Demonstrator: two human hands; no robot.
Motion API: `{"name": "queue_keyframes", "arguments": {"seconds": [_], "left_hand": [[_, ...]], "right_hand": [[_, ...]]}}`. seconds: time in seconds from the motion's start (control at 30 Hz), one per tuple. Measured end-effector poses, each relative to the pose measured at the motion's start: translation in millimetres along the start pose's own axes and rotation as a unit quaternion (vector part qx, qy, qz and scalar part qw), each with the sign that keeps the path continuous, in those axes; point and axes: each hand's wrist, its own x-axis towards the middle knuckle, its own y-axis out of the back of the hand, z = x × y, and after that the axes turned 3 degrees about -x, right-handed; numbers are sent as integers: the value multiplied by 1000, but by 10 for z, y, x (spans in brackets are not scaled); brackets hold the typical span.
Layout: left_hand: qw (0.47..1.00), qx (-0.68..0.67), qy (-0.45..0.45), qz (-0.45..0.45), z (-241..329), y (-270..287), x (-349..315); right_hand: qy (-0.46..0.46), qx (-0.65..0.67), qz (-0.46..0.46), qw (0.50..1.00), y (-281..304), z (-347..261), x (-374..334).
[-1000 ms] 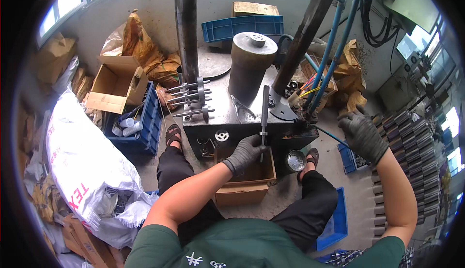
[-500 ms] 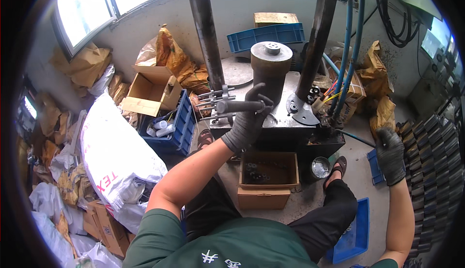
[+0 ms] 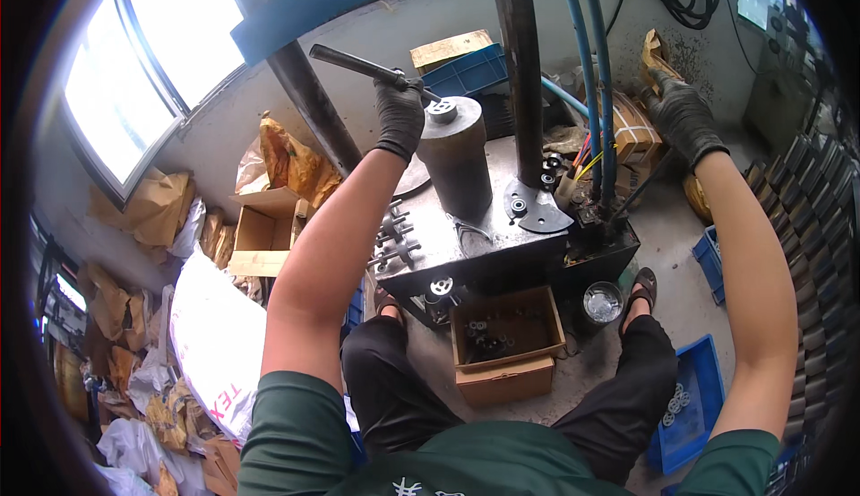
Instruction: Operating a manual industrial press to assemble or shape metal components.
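Observation:
My left hand [image 3: 400, 118], in a dark grey glove, is closed round a metal shaft [image 3: 354, 64]. The shaft's thick end points up and left; its thin end comes close to a small ring-shaped part [image 3: 442, 111] on top of the upright steel cylinder [image 3: 454, 160]. Whether they touch, I cannot tell. My gloved right hand [image 3: 688, 122] is raised at the right, its fingers stretched out. A dark lever [image 3: 643, 182] slants up from the machine's side to below that hand. Several stubby shafts [image 3: 394, 241] stand at the left edge of the machine table [image 3: 430, 258].
Blue press frame [image 3: 376, 3] with steel posts rises ahead. Between my feet is a cardboard box [image 3: 504, 379] with small parts, beside a metal tin [image 3: 603, 301]. A blue tray [image 3: 690, 388] holds several rings. White sack [image 3: 215, 335] at left; stacked metal parts [image 3: 820, 254] at right.
My left hand has lifted the shaft up and left, beside the cylinder top. The right hand has moved up and forward, and the lever now slants upward. The view has shifted and tilted.

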Motion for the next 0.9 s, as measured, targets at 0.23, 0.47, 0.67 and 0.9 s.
{"name": "queue_keyframes", "arguments": {"seconds": [0.23, 0.47, 0.67, 0.9], "left_hand": [[981, 169, 67, -66, -133, -45, 277], [928, 345, -16, -140, -40, -126, 321], [912, 373, -46, -161, 117, -111, 300], [881, 431, -59, -186, 72, -171, 340]], "right_hand": [[-7, 49, -17, 999, 15, 21, -1], [-25, 73, -23, 997, -41, 50, -43], [14, 121, -26, 992, 68, 80, -477], [158, 77, -203, 963, 462, 59, -1651]]}}
